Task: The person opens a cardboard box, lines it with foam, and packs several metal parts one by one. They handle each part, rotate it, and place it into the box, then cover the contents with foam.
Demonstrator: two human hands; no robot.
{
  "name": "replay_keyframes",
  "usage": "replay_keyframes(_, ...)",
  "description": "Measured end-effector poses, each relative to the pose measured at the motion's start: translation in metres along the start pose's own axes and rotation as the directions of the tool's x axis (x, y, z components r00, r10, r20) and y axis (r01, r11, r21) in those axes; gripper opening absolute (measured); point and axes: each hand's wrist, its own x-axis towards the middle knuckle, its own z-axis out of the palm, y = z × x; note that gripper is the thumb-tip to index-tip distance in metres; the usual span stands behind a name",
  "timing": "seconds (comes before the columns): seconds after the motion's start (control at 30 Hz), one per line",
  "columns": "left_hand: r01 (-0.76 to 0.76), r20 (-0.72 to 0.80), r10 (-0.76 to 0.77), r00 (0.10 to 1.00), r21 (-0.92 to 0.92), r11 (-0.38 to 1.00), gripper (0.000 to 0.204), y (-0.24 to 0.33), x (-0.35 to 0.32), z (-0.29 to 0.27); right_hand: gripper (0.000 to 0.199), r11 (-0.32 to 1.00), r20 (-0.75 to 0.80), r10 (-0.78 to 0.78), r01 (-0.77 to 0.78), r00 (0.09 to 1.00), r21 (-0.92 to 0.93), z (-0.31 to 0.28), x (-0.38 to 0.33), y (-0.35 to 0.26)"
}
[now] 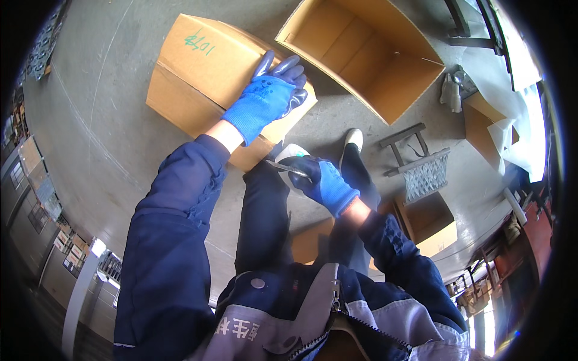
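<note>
My left hand (265,99), in a blue knitted glove with a dark coated palm, lies on a closed cardboard box (208,57) with green handwriting. Its fingers are spread over the box's right part. Below the box's lower right corner, my right hand (322,180), gloved the same way, is closed round a metal tool (289,169) with a thin, blade-like end pointing left. Most of that tool is hidden in the glove. Just above the right hand's fingers shows a white, rounded thing (292,151) with a teal mark; whether I hold it too, I cannot tell.
A large open cardboard box (355,45) stands right of the closed one. Farther right are a small folding stool (424,171) with a woven seat, an open carton (436,231), and a carton (481,123) beside white sheeting (530,141). My shoe (354,139) rests on the grey floor.
</note>
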Motion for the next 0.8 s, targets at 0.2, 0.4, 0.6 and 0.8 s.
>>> replay_keyframes(0.2, -0.003, -0.070, -0.001, 0.998, -0.055, 0.998, 0.037, 0.003, -0.009, 0.005, 0.027, 0.997, -0.005, 0.066, -0.066, 0.998, 0.042, 0.004, -0.001, 0.011)
replay_keyframes(0.4, 0.099, -0.326, -0.636, 0.700, -0.837, 0.537, 0.042, -0.060, -0.018, 0.014, 0.026, 0.990, 0.018, 0.136, -0.136, 0.991, -0.030, 0.004, 0.030, 0.051)
replay_keyframes(0.6, 0.768, -0.666, -0.624, 0.409, -0.117, 0.629, 0.054, -0.169, -0.058, 0.016, 0.014, 0.994, -0.118, 0.096, -0.102, 0.988, -0.046, 0.023, 0.053, 0.083)
replay_keyframes(0.8, 0.797, -0.665, -0.660, 0.349, -0.160, 0.583, 0.067, -0.157, -0.055, 0.021, 0.010, 0.995, -0.138, 0.090, -0.094, 0.986, -0.020, 0.036, 0.055, 0.105)
